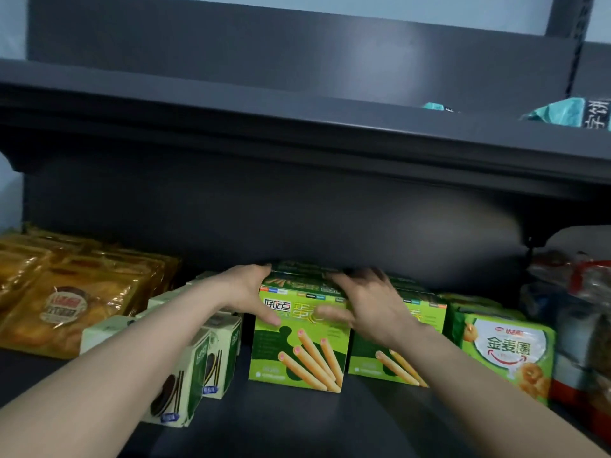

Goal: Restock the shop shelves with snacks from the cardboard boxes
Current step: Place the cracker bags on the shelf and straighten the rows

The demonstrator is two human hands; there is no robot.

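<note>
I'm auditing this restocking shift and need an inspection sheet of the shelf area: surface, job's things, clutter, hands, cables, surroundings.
Surface: dark shelf, front strip bare.
Job's things: front green stick-biscuit box upright; second green box beside it on the right, more behind; sandwich-cookie boxes and golden pastry bags to the left; ring-biscuit bag to the right. No cardboard carton in view.
Clutter: nothing seen.
Hands: left hand and right hand both grip the front box's top, thumbs on its face.
Cables: nothing seen.
Surroundings: upper shelf holding teal bags; blurred red packets far right.
</note>
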